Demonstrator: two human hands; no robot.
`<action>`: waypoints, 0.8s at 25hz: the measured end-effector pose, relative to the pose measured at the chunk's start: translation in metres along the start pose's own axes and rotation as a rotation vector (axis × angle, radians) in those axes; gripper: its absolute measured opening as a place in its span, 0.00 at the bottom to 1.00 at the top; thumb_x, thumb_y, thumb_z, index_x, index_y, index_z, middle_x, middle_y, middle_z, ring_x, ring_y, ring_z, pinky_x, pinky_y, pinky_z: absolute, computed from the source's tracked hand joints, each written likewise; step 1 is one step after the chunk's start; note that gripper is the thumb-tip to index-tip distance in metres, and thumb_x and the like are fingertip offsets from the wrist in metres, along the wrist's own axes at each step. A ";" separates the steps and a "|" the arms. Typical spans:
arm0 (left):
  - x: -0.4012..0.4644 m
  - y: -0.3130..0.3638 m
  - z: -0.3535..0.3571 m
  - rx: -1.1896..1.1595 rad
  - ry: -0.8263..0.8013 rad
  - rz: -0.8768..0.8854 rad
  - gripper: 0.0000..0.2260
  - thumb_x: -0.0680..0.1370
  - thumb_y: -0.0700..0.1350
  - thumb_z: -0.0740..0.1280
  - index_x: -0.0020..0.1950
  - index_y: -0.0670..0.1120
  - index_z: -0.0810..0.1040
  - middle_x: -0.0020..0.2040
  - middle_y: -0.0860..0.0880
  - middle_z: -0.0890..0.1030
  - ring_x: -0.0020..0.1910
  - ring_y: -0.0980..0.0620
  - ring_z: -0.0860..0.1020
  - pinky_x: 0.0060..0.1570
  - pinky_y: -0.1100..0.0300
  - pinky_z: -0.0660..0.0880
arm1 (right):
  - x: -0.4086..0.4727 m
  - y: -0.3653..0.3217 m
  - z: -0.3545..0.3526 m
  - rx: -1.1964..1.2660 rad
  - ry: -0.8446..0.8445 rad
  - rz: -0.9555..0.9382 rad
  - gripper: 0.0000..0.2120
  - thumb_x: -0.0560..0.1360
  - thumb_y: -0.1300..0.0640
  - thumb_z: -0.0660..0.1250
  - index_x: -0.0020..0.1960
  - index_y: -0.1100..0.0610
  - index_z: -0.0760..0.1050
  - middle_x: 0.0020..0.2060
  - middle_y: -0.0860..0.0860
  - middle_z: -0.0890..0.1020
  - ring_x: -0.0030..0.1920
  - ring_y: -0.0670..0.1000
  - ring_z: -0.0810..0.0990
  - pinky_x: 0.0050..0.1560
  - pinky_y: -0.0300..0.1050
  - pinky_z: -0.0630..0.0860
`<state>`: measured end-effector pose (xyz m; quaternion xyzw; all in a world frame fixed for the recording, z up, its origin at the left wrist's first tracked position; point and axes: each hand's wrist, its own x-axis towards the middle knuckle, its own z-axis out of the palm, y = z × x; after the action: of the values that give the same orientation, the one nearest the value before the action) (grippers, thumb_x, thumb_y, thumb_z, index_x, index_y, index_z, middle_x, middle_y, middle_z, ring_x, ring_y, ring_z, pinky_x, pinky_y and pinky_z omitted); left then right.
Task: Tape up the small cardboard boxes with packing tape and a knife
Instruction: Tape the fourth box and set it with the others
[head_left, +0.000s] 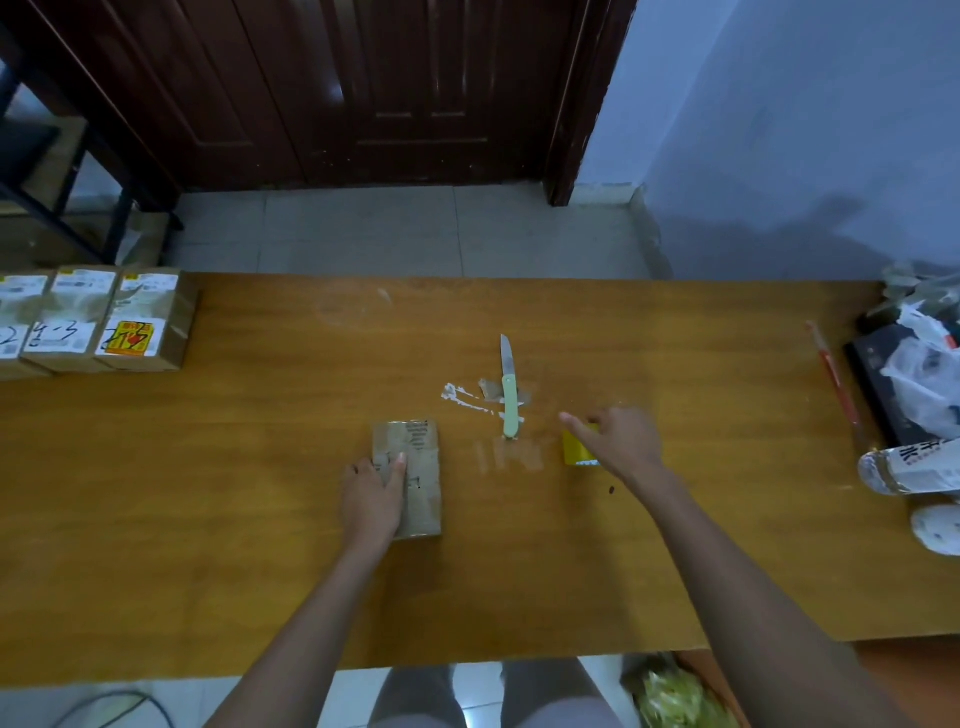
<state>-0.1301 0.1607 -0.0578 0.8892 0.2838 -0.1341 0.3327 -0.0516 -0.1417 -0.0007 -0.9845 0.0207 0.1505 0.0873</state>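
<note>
On the wooden surface (208, 467) a small cardboard box (415, 467) lies closed, so its contents cannot be seen. The left hand (371, 499) rests on its left side with the thumb on top. The right hand (618, 441) reaches over a yellow object (574, 449), the fingers are spread and blurred; whether it grips it I cannot tell. A knife (509, 395) with open blade lies between the hands, a bit farther away. Three labelled boxes (98, 317) stand at the far left edge.
</note>
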 end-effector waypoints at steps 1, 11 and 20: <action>0.000 0.002 0.002 0.008 0.001 0.011 0.25 0.81 0.59 0.57 0.59 0.37 0.74 0.59 0.39 0.74 0.57 0.41 0.73 0.55 0.49 0.73 | -0.001 -0.001 0.000 -0.028 0.008 -0.004 0.26 0.75 0.32 0.60 0.29 0.51 0.69 0.19 0.48 0.66 0.24 0.51 0.68 0.24 0.42 0.55; -0.002 0.011 0.012 -0.001 0.000 0.002 0.26 0.81 0.60 0.55 0.61 0.38 0.73 0.60 0.39 0.72 0.57 0.41 0.73 0.56 0.46 0.75 | -0.028 -0.007 -0.003 0.548 0.136 -0.068 0.29 0.72 0.44 0.72 0.27 0.52 0.56 0.22 0.47 0.56 0.26 0.48 0.56 0.31 0.46 0.51; -0.004 0.015 0.013 0.001 0.012 -0.013 0.26 0.81 0.60 0.55 0.61 0.38 0.74 0.60 0.39 0.73 0.58 0.41 0.73 0.56 0.47 0.75 | -0.058 -0.015 -0.014 0.979 0.155 -0.065 0.27 0.73 0.50 0.73 0.27 0.54 0.58 0.24 0.46 0.57 0.27 0.46 0.56 0.28 0.39 0.54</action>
<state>-0.1251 0.1412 -0.0585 0.8883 0.2915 -0.1312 0.3297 -0.1018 -0.1286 0.0321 -0.8365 0.0648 0.0464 0.5421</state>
